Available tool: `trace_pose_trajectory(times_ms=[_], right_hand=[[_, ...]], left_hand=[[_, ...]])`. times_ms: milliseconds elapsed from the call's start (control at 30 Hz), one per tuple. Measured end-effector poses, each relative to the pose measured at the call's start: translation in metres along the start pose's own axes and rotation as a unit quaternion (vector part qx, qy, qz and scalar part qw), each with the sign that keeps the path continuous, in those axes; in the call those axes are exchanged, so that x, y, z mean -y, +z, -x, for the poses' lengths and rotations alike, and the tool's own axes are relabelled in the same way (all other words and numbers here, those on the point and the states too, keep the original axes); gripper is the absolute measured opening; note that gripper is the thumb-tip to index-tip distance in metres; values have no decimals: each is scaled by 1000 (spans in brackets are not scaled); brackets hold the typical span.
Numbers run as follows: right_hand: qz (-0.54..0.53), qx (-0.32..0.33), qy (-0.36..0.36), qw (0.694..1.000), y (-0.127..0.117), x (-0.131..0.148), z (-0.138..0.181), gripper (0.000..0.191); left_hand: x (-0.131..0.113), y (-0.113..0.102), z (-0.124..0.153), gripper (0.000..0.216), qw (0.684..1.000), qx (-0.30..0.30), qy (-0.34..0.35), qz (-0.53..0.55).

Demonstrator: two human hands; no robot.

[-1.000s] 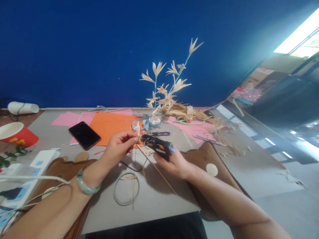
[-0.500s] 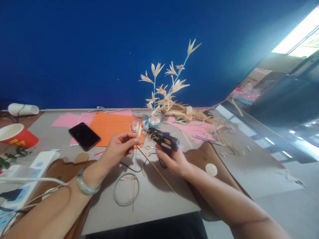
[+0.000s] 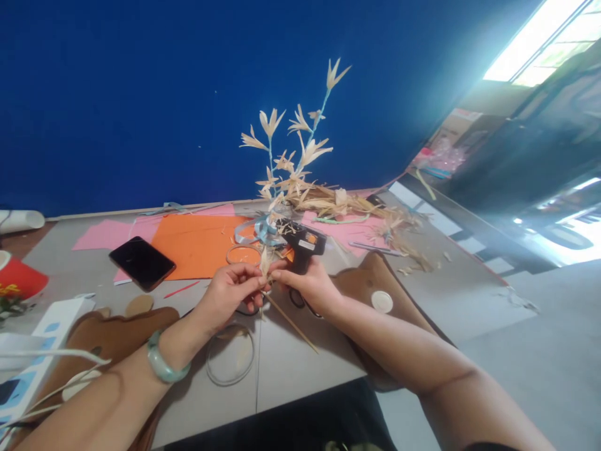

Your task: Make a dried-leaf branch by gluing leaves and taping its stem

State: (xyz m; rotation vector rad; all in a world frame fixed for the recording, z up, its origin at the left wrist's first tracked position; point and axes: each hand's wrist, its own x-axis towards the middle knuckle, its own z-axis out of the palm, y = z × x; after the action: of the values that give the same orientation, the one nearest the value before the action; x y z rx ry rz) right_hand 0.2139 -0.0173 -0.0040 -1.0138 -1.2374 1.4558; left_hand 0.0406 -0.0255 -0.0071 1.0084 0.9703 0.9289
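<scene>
My left hand (image 3: 230,294), with a green bangle (image 3: 160,364) on the wrist, pinches a small pale straw leaf (image 3: 265,263) between thumb and fingers. My right hand (image 3: 307,287) grips a black glue gun (image 3: 300,238), nozzle pointing left and up, and its forefinger touches the base of the leaf. A thin wooden stick (image 3: 288,319) lies on the table under both hands. Behind them stands a blue-stemmed branch of straw leaves (image 3: 293,144).
Orange paper (image 3: 197,244) and pink paper (image 3: 106,235) lie on the grey table (image 3: 286,363), with a black phone (image 3: 141,262), a wire ring (image 3: 230,354), blue ribbon (image 3: 256,230), loose straw (image 3: 357,210), a red cup (image 3: 16,279) and brown felt (image 3: 375,282).
The glue gun has swung from level to upright and moved left. My two hands have come together at the leaf. The view has shifted a little.
</scene>
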Motion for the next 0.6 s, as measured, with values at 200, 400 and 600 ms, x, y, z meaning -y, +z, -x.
trace_pose_trajectory(times_ms=[200,400,600], right_hand=[[2,-6,-11,1000,0,-3,-1,28],[-8,-2,-9,1000,0,-4,-1,31],[-16,-15,0,1000,0,-7,-2,35]], left_hand=[[-2,3,1,29,1000,-7,-1,-17],[-1,3,1,29,1000,-5,1,-9],[2,2,0,29,1000,0,3,-13]])
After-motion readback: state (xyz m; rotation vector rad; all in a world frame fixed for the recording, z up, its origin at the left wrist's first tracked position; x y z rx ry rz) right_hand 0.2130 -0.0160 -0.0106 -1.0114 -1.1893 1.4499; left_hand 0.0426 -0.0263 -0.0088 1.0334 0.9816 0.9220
